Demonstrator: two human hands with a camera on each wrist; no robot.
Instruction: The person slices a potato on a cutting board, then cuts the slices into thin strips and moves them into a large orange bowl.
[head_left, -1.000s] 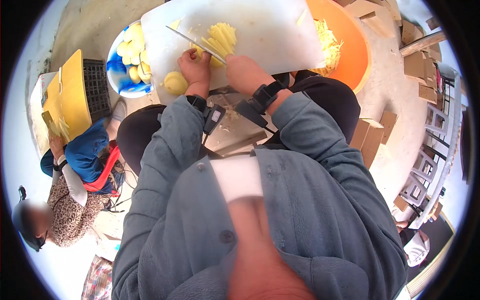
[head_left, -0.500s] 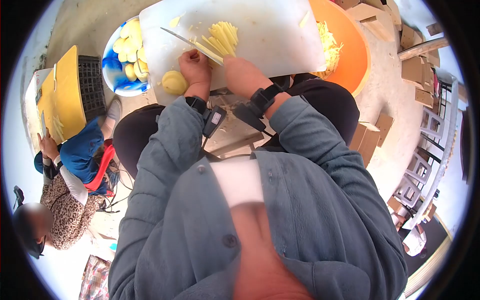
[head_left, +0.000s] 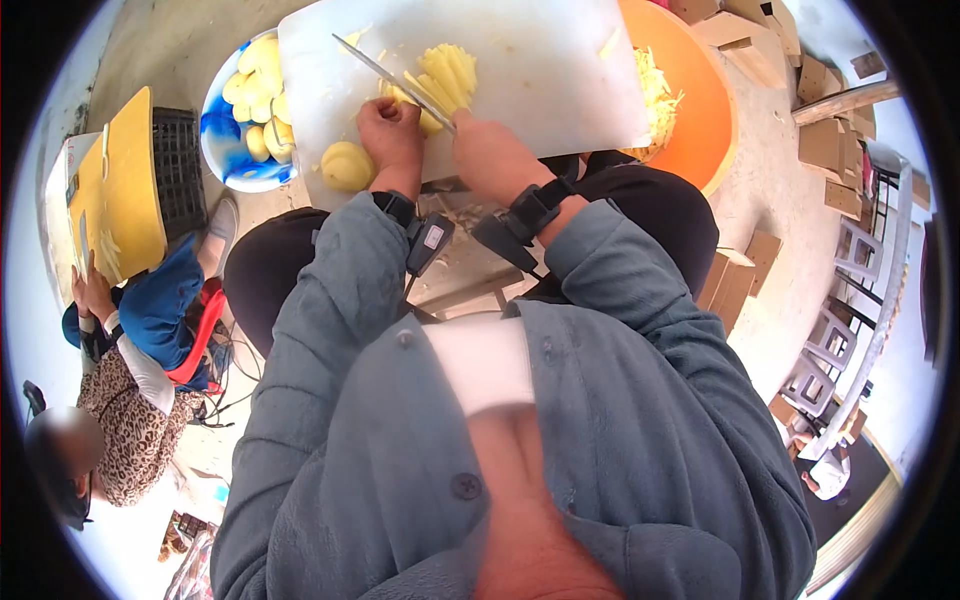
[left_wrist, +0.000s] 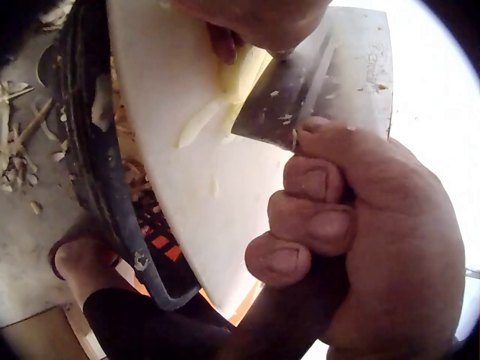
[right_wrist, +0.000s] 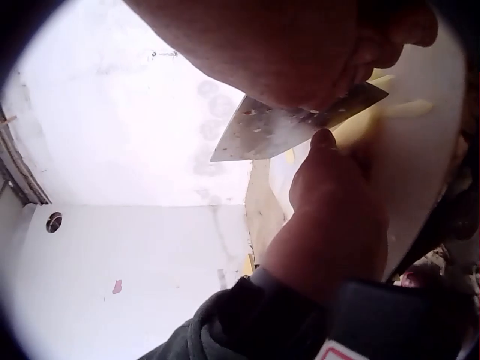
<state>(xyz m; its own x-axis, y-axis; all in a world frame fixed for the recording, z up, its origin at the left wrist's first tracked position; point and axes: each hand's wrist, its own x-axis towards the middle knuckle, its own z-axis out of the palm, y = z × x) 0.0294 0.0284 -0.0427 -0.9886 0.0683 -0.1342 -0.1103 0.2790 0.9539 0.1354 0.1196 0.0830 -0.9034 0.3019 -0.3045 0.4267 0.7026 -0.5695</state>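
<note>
Potato strips [head_left: 447,72] on white board [head_left: 550,90] | cartons [head_left: 741,52] on floor [head_left: 785,195] | right hand [head_left: 493,157] grips knife [left_wrist: 364,79], left hand [head_left: 394,142]: hold unclear

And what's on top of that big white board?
On the white board are cut yellow strips, loose scraps and a round potato. The right hand holds a knife there. Whatever lies directly beneath the left hand is covered, so I can't tell.

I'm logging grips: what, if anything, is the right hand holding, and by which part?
The right hand holds a knife by its handle end; the handle itself is hidden.
</note>
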